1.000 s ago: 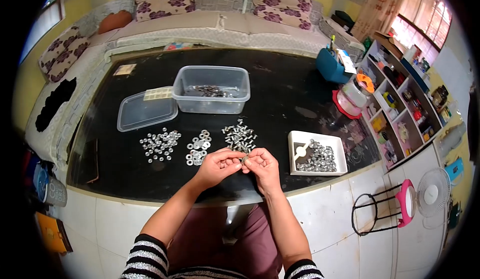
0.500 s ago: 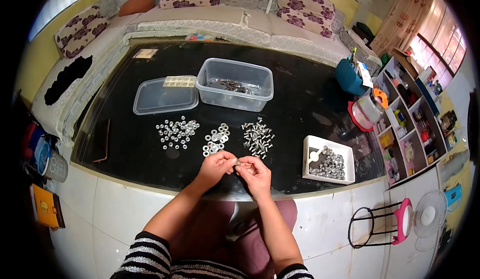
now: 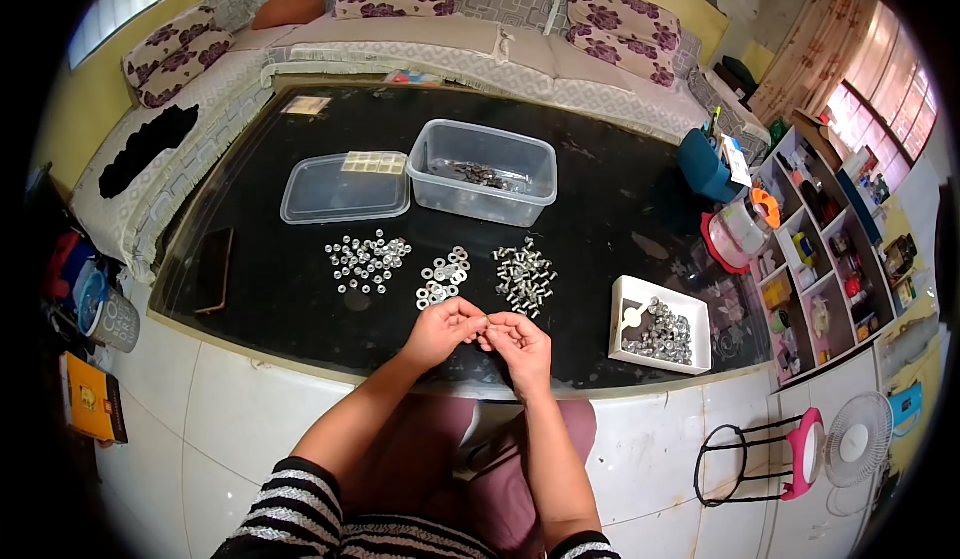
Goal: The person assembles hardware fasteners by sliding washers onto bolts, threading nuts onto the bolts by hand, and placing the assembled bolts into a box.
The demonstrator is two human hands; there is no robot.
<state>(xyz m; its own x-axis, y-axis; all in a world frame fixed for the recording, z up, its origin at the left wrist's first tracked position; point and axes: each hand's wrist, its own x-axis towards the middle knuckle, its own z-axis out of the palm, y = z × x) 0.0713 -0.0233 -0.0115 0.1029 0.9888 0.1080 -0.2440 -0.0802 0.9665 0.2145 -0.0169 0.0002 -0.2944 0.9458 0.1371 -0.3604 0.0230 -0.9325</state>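
piece (image 3: 485, 323), small and mostly hidden, is pinched between fingertips of left hand (image 3: 437, 335) and right hand (image 3: 521, 351), above near side of black table (image 3: 610, 229). washers (image 3: 441, 277) are scattered just beyond, flanked by round metal parts (image 3: 367, 259) and bolts (image 3: 526, 279).

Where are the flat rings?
In the head view, the flat rings lie on the black table, between the small round pieces to the left and the screws to the right, just beyond the left hand.

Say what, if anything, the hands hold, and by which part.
Cannot be told: the left hand and right hand are pinched close together, hiding any small piece between them and where it is gripped.
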